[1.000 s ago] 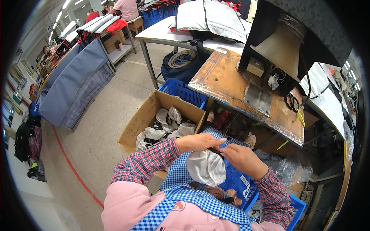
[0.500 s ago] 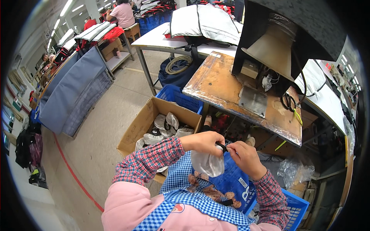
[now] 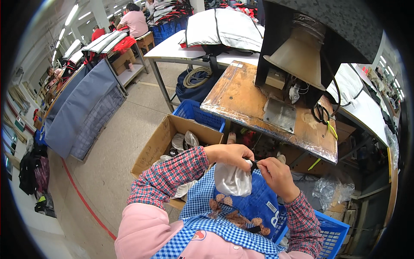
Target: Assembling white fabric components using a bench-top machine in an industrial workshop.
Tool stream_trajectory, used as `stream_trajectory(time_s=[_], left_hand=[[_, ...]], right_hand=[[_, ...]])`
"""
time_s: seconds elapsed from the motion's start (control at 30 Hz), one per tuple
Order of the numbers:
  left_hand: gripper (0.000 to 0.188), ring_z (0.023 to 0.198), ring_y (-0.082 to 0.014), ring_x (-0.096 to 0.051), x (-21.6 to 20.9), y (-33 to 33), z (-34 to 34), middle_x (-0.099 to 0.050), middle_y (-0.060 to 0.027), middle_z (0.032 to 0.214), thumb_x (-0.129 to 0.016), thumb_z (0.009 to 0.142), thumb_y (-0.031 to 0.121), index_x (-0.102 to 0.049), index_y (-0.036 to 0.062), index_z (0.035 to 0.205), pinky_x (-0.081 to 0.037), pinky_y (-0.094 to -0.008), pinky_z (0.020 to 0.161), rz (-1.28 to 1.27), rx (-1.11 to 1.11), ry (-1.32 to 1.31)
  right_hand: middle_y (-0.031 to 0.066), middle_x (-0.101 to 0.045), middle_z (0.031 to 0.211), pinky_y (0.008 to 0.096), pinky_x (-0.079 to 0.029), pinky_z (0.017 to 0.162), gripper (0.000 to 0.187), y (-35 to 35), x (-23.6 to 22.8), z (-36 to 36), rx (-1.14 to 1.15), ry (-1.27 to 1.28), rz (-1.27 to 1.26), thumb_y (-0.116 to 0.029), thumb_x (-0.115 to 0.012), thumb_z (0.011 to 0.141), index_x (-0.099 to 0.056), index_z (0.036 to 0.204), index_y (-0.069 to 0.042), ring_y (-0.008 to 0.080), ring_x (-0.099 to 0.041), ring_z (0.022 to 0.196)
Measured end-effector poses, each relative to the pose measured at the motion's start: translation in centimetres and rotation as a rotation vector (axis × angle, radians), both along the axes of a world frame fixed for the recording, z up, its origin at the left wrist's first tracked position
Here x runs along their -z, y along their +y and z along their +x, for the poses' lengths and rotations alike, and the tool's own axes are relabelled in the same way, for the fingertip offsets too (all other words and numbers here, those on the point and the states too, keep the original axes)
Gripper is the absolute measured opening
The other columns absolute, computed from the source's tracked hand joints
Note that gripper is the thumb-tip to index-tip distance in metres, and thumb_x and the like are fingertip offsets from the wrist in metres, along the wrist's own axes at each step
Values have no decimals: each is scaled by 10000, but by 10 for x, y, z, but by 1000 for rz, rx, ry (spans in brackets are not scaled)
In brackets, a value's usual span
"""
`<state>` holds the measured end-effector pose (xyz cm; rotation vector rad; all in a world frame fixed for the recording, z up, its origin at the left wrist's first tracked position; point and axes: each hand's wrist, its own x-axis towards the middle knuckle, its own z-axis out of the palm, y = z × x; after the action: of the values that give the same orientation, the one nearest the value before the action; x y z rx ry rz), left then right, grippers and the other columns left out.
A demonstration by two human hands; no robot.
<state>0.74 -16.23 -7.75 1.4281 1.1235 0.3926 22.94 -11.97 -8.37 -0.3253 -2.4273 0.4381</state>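
Observation:
In front of my apron, my left hand (image 3: 232, 154) is closed on the top of a small white fabric pouch (image 3: 233, 180), which hangs down below the fingers. A short black piece (image 3: 253, 165) sticks out at the pouch's upper right edge. My right hand (image 3: 277, 176) pinches the end of that black piece between thumb and fingertips. Both hands are close together, and the fingers partly cover the black piece. Just beyond my left forearm, a cardboard box (image 3: 152, 144) holds several similar white and grey fabric pieces.
A worn wooden workbench (image 3: 235, 97) carries a metal hood (image 3: 297, 54). Blue plastic baskets stand behind the box (image 3: 196, 113) and by my right forearm (image 3: 334, 231). Crumpled clear plastic (image 3: 330, 190) lies at the right. White padded panels (image 3: 224, 28) cover a table behind. Other people sit further off.
The hands stay close together with the pouch between them. My right hand's grip has tightened slightly around the black piece. The view has shifted a little.

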Motion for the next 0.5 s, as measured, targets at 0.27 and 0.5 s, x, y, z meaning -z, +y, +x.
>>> stream_trajectory(time_s=[0.27,0.5], left_hand=[[282,760,-103,-607,-4,-5,2,-633,-25,802,-649,764,237,-606,17,934,-479,-239,691,-24,14,-7],[301,759,-110,-610,-3,-1,0,-636,-34,810,-655,758,245,-608,19,952,-479,-239,687,-20,16,15]], right_hand=[[116,-621,849,351,-513,632,126,-3,-1,4,-35,-19,-17,-46,-643,821,-593,932,-11,284,-634,738],[118,-630,841,343,-514,613,108,-2,-3,2,-19,1,20,-40,-654,815,-603,904,-7,283,-635,729]])
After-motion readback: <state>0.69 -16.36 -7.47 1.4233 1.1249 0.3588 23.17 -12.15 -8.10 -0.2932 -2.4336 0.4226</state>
